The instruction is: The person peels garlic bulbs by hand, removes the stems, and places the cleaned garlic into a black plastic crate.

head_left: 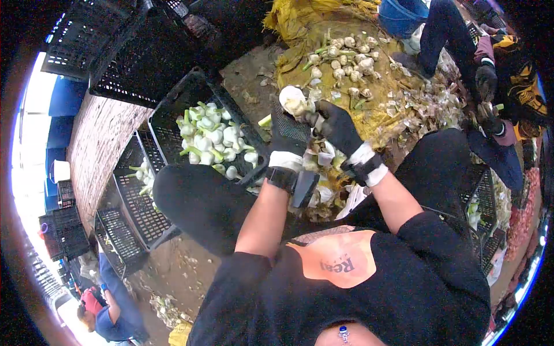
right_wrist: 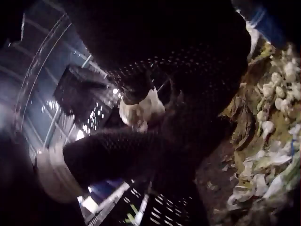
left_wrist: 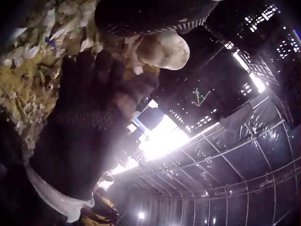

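A white garlic bulb [head_left: 292, 99] with browned outer skin sits at the fingers of my left hand [head_left: 288, 131], which grips it. Close against it on the other side, my right hand [head_left: 339, 128] has its fingers curled at the bulb's stem end. Both hands wear black gloves with white cuffs. In the left wrist view the pale garlic bulb [left_wrist: 165, 50] shows under the dark glove, beside the right hand [left_wrist: 87, 117]. The right wrist view has the bulb [right_wrist: 141, 109] between the two gloves; the fingertips there are mostly lost in shadow.
A black crate [head_left: 156, 124] of cleaned garlic bulbs [head_left: 210, 135] stands left of the hands. Ahead, untrimmed garlic [head_left: 349, 60] lies on a yellow sack [head_left: 294, 23] among loose skins [head_left: 398, 106]. A blue bucket [head_left: 401, 17] is behind. Another gloved person [head_left: 487, 81] sits at right.
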Demonstrator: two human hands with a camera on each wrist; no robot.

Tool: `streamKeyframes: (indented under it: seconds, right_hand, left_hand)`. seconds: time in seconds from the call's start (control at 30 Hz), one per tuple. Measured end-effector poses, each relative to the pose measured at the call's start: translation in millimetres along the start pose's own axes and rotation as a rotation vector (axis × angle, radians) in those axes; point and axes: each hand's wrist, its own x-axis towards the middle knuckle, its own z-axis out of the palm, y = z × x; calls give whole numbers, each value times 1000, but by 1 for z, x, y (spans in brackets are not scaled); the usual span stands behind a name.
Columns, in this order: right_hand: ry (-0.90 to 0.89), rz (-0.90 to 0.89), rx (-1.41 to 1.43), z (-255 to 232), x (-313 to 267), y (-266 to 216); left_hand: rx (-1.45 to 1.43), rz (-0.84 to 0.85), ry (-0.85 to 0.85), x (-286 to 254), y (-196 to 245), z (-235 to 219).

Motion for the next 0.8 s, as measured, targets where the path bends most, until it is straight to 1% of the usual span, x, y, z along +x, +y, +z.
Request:
streamKeyframes:
  seconds: [0.03, 0.1, 0.13, 0.17, 0.2, 0.23, 0.27, 0.3, 0.33, 0.37, 0.4, 0.43, 0.47, 0.5, 0.53, 0.57, 0.6, 0.63, 0.67, 0.7, 0.73, 0.77, 0.8]
  right_hand:
    - [49, 1, 63, 5, -2, 9]
    - [65, 34, 426, 9, -8, 28]
    - [27, 67, 728, 0, -10, 12]
    - [-193, 148, 1277, -21, -12, -3]
    - [91, 192, 1353, -24, -7, -22]
    - [106, 130, 1212, -39, 2, -27]
    - [128, 69, 1074, -60, 16, -21]
    - [156, 31, 636, -71, 31, 13]
    - [185, -132, -28, -66, 28, 39]
    - [338, -253, -694, -61, 25, 65]
    - [62, 182, -838, -59, 12, 22]
    - [75, 107, -834, -51, 7, 33]
    - [80, 23, -830, -37, 6, 51]
    - [91, -43, -617, -24, 6, 64]
    - [49, -99, -360, -22, 5, 25]
    - [-30, -91, -341, -20, 5, 14]
    - [-102, -79, -324, -18, 5, 8]
    - [-170, -120, -456, -15, 5, 3]
    - [-217, -152, -527, -10, 3, 14]
    - [-262, -164, -558, -3, 0, 40]
    - [-290, -147, -573, 4, -4, 69]
    - [-305, -107, -595, 8, -4, 87]
    - [-336, -10, -708, 8, 3, 81]
  left_hand:
    - [172, 29, -10, 0, -1, 2]
    - [-113, 2, 18, 0, -7, 7]
    - [-183, -7, 28, -1, -14, 6]
    - [-252, -15, 39, -2, -20, 5]
    - [-248, -36, 66, -3, -32, 4]
    - [-245, -57, 92, -3, -38, 3]
    - [-239, -79, 112, -3, -44, 3]
    - [215, 71, 116, -3, -39, 2]
    - [220, 73, 107, -2, -34, 2]
    - [-201, -40, 72, 1, -31, 3]
    - [-413, -92, 50, 3, -28, 4]
    - [-623, -149, 41, 4, -25, 5]
    - [-350, -45, 86, 1, -23, 5]
    - [-169, 41, 113, -5, -18, -1]
    - [24, 122, 156, -11, -12, -6]
    - [210, 193, 215, -17, -6, -12]
    - [390, 274, 310, -12, -12, -22]
    - [586, 337, 427, -7, -19, -32]
    - [770, 382, 560, -2, -26, -41]
    - [792, 384, 621, 3, -19, -61]
    - [762, 368, 636, 7, -9, -80]
    - [702, 350, 633, 12, 1, -99]
    - [649, 339, 617, 14, 10, -111]
